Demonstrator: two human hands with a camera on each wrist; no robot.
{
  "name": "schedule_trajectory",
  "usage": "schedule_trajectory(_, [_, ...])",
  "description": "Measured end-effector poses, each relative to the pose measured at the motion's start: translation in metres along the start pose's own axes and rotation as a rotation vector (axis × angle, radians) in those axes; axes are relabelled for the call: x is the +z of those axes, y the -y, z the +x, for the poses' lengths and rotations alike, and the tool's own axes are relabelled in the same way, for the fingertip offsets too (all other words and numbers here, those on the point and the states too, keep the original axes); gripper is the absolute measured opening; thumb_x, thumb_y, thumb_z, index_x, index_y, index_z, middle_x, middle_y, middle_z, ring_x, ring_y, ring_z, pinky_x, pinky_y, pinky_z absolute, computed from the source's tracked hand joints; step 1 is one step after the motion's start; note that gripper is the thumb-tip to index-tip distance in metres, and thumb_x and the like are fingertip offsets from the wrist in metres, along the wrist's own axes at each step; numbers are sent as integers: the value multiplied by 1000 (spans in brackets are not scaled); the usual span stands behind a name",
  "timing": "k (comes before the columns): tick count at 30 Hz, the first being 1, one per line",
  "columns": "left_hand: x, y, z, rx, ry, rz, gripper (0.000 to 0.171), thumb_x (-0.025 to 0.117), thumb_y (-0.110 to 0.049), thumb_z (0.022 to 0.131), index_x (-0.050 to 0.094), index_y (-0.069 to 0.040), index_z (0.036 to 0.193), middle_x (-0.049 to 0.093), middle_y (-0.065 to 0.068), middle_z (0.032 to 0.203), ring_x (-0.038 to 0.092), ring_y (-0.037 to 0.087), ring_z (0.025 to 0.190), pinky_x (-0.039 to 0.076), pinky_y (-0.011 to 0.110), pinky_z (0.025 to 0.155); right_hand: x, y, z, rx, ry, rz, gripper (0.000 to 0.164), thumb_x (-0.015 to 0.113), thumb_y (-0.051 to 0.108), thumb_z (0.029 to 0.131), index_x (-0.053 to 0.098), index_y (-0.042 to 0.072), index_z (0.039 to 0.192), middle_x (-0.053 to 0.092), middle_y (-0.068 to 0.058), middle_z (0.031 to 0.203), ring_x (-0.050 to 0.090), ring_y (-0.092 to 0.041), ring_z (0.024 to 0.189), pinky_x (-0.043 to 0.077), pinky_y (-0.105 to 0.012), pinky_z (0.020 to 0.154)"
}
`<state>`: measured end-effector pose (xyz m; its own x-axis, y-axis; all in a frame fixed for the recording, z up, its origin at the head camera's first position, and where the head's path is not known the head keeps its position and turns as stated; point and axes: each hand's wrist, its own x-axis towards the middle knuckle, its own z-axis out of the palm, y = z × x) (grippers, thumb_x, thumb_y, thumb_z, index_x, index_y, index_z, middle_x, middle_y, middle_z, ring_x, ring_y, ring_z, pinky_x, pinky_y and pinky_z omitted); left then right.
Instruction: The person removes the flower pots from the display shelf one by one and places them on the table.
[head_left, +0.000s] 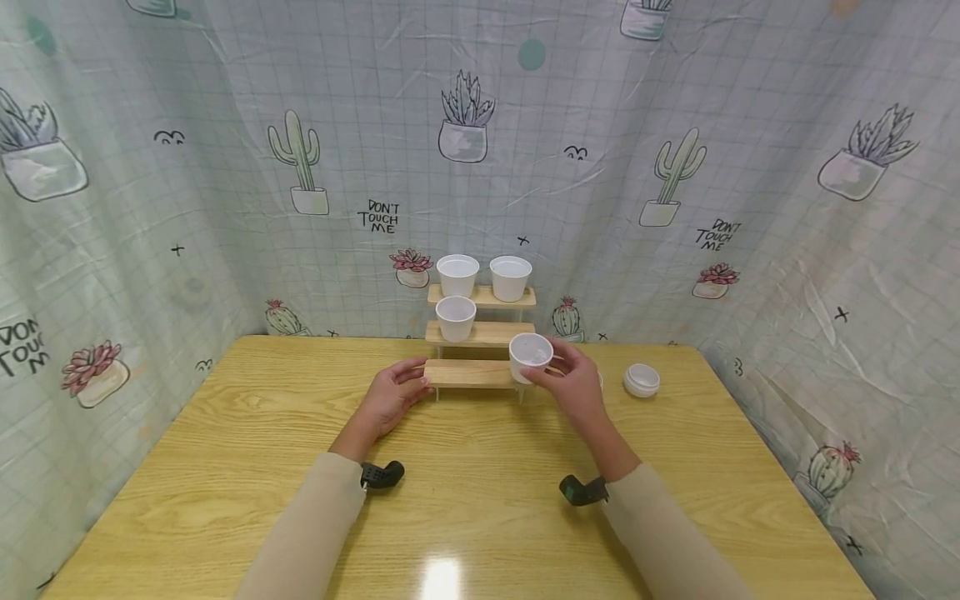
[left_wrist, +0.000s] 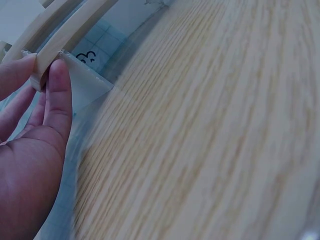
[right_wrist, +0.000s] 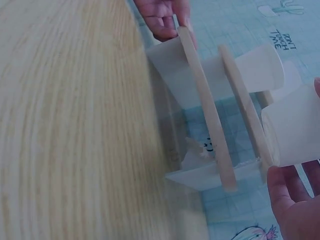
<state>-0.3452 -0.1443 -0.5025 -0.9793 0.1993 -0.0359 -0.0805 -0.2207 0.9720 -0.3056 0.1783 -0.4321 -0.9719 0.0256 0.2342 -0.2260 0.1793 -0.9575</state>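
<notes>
A three-tier stand (head_left: pixel 467 373) has wooden boards on white supports. My left hand (head_left: pixel 392 398) pinches the left end of its lowest board (left_wrist: pixel 67 42), thumb on one side and fingers on the other. My right hand (head_left: pixel 573 379) grips a white cup (head_left: pixel 531 350) by its side, and that cup overlaps the right end of the lowest board in the head view. In the right wrist view the held cup (right_wrist: pixel 295 127) is tilted in front of the upper boards. One white cup (head_left: pixel 455 319) stands at the left of the middle board. Two more, a left cup (head_left: pixel 457 277) and a right cup (head_left: pixel 511 279), stand on the top board.
Some stacked white cups (head_left: pixel 641 380) stand on the wooden table (head_left: pixel 480 492) to the right. Another white rim (head_left: pixel 600 379) shows partly behind my right hand. A patterned curtain (head_left: pixel 345 275) hangs behind the stand and along both sides.
</notes>
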Motion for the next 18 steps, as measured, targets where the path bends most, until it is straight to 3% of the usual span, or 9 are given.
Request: schedule_trajectory(18, [-1,-2,-3,9,24,2,55,56,3,103,37,5,154,54,8,124,63,9,97,61,25,94,13,12,28,-9,0,11,68,89,21,82,59,10,142,61,-14,140,62,-32,128,56,-43,108])
